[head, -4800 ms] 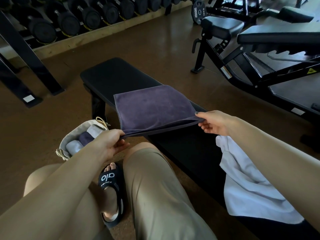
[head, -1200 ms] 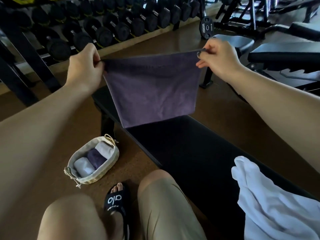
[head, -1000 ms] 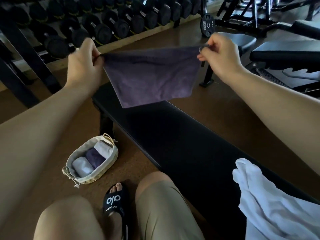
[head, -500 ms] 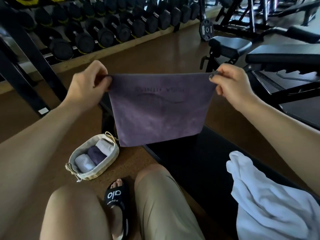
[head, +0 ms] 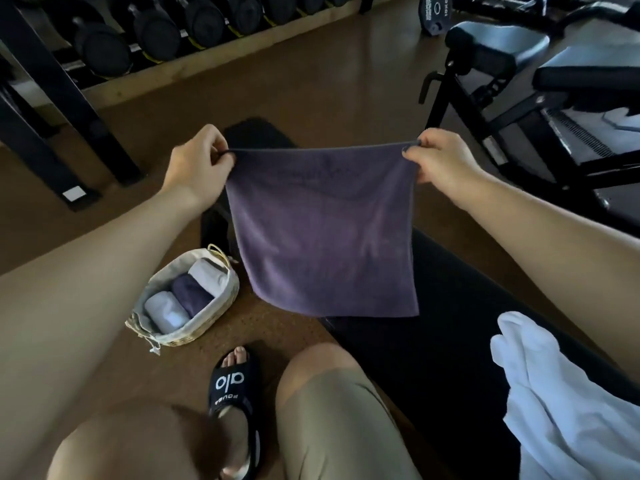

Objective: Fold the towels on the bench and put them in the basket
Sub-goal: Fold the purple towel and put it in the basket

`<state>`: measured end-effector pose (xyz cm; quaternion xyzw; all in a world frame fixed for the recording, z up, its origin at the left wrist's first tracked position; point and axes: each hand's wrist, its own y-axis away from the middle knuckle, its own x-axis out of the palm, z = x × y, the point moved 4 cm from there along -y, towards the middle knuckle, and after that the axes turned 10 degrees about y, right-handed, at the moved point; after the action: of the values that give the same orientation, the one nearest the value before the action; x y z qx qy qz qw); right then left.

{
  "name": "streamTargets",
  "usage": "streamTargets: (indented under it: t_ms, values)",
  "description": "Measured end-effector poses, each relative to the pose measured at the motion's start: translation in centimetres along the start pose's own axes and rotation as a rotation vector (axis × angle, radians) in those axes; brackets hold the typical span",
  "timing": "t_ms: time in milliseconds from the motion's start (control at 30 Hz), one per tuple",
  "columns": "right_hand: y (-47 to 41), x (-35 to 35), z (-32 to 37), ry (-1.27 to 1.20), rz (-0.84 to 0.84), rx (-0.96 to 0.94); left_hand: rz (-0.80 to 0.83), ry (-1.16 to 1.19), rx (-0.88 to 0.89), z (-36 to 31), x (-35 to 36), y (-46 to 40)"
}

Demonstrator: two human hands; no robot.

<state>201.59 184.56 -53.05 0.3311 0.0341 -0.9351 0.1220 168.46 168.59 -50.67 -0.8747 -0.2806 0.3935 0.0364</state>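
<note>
The person is holding the purple towel (head: 322, 233) up in the air above the desk (head: 450, 341), with the left hand (head: 197, 168) pinching its top left corner and the right hand (head: 440, 161) pinching its top right corner, each grip pressed together on the hem between thumb and fingers. The towel is hanging straight down from that stretched top edge as a flat, roughly square sheet, so it lies below both grips and between them, its lower edge dangling free just over the near side of the desk. The top edge is running level from hand to hand, across the desk's long axis, and neither hand looks nearer to the cloth than the other, since each is holding one corner. Judging from this, the coming fold depends on that hanging edge: the sheet probably needs either to be lowered flat onto the desk below it or to have its two corners brought together. The basket (head: 207, 323) is sitting on the floor left of the desk, below the left hand, already carrying three rolled towels (head: 187, 296), so the left hand seems better placed for the later drop. A white towel (head: 554, 393) is lying crumpled on the desk's near end, apparently not yet folded.
</note>
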Motion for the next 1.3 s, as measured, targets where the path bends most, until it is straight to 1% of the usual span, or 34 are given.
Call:
streamTargets:
  t_ms: [100, 233, 400, 533, 600, 667, 700, 733, 767, 833, 900, 967, 1000, 1067, 1133, 1267, 1300]
  values:
    - [-4.2, 3.3, -2.1, 0.086, 0.004, 0.049, 0.036, 0.001, -0.071, 3.4, 3.2, -2.9]
    - [-8.1, 6.4, -3.7, 0.233, -0.015, 0.067, 0.068, -0.045, -0.1, 6.2, 6.5, -6.8]
    - [-10.3, 8.4, -6.9, 0.28, 0.018, 0.133, 0.121, -0.133, -0.104, 7.9, 9.8, -10.1]
    - [-9.9, 8.7, -9.1, 0.29, 0.068, 0.232, 0.176, -0.16, -0.138, 8.7, 12.5, -10.5]
    - [-9.3, 8.7, -9.8, 0.221, 0.111, 0.311, 0.202, -0.183, -0.188, 8.5, 12.9, -9.9]
    - [-8.3, 8.6, -9.9, 0.133, 0.142, 0.392, 0.196, -0.289, -0.206, 7.2, 12.6, -8.3]
    - [-7.8, 8.7, -9.8, 0.059, 0.141, 0.442, 0.185, -0.365, -0.153, 6.0, 12.4, -7.0]
    - [-7.4, 8.7, -9.7, -0.033, 0.142, 0.509, 0.187, -0.404, -0.065, 4.4, 12.4, -5.3]
    - [-6.9, 8.9, -9.3, -0.13, 0.158, 0.568, 0.222, -0.382, 0.029, 2.5, 12.8, -3.1]
    - [-6.6, 9.3, -10.0, -0.186, 0.226, 0.639, 0.395, -0.268, 0.164, -1.3, 14.1, 2.1]
    - [-7.4, 9.8, -11.2, -0.184, 0.257, 0.682, 0.56, -0.219, 0.266, -4.7, 15.4, 6.9]
    - [-7.3, 9.3, -10.7, -0.225, 0.182, 0.676, 0.641, -0.239, 0.355, -6.9, 16.7, 10.1]
    - [-6.3, 8.8, -9.2, -0.257, 0.147, 0.675, 0.658, -0.269, 0.398, -7.5, 17.3, 11.1]
    - [-5.2, 8.0, -8.0, -0.33, 0.119, 0.677, 0.677, -0.352, 0.448, -7.9, 18.4, 12.6]
    - [-4.3, 7.1, -7.2, -0.398, 0.082, 0.664, 0.676, -0.412, 0.459, -8.1, 19.0, 13.4]
    - [-2.1, 4.7, -8.1, -0.451, 0.003, 0.66, 0.677, -0.422, 0.374, -9.4, 19.6, 14.8]
    - [-1.6, 4.1, -8.6, -0.451, -0.006, 0.645, 0.685, -0.435, 0.376, -9.7, 19.7, 15.3]
